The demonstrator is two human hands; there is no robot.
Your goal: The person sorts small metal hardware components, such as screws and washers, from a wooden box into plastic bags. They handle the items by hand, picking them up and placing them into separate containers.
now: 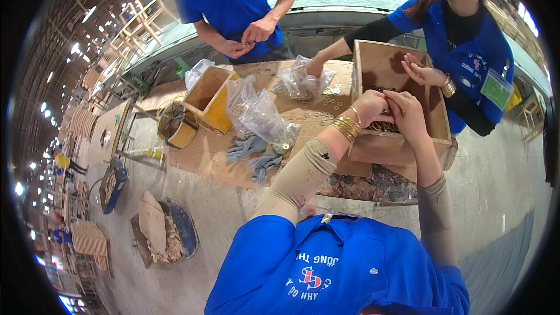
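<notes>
Both hands, left hand and right hand, pinch small metal bits over the wooden box, right of middle; many washers lie unsorted on the tabletop.

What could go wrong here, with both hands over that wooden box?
1. The left hand and right hand work close together over the wooden box of small metal parts; a fumbled piece would likely drop back in or onto the floor.
2. A co-worker's hand reaches into the same box, so hands could collide.
3. Loose washers lie scattered on the board beside the plastic bags; a nudge may scatter them.
</notes>
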